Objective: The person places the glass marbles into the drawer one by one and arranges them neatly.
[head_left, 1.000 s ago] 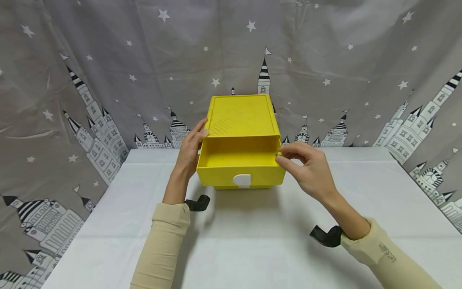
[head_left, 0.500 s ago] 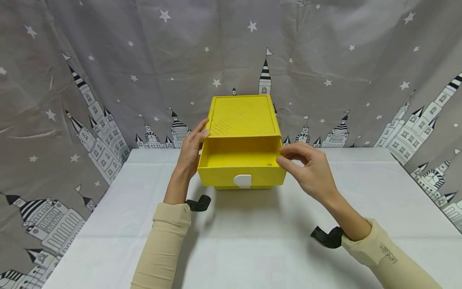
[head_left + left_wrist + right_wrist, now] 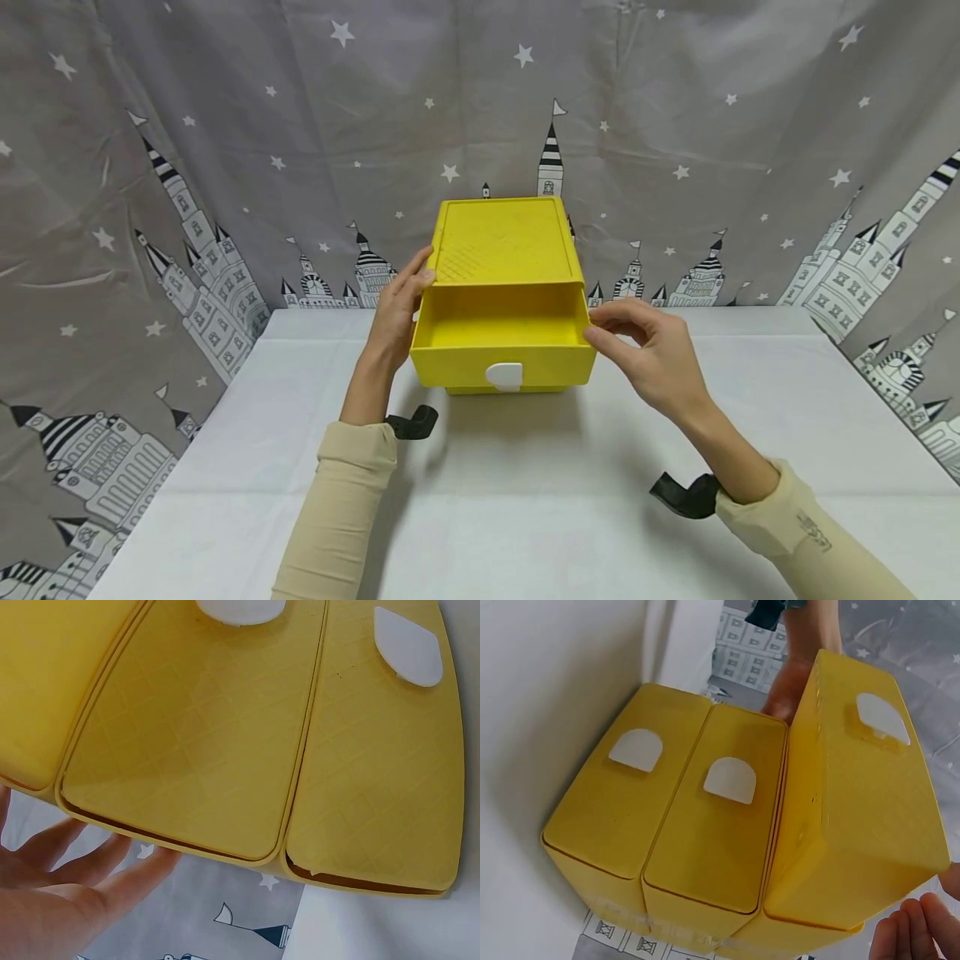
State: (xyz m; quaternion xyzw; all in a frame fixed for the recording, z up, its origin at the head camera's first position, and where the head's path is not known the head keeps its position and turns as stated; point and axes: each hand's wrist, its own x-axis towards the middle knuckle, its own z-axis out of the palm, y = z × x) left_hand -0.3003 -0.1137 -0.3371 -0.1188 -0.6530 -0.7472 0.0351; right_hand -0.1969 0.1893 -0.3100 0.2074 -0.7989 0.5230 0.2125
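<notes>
A yellow drawer unit (image 3: 504,242) stands upright in the middle of the table, with three stacked drawers visible in the right wrist view. Its top drawer (image 3: 504,367) is pulled out and has a white tab handle (image 3: 504,376). No object shows inside it; the floor just behind its front wall is hidden. My left hand (image 3: 392,317) lies against the unit's left side, fingers (image 3: 142,874) extended along it and thumb near the top edge. At the drawer's right rim is my right hand (image 3: 652,354), its fingers (image 3: 907,930) loosely bent with nothing visible in them.
The two lower drawers, middle (image 3: 705,840) and bottom (image 3: 619,802), are closed. A white cloth (image 3: 510,517) covers the table. Behind it hangs a grey curtain (image 3: 337,125) printed with castles and stars. Black straps (image 3: 686,496) hang at both wrists.
A small yellowish ball left my right fingertips and dropped into the top drawer; it is now out of sight. The right hand has shifted slightly right. My left hand stays put.
</notes>
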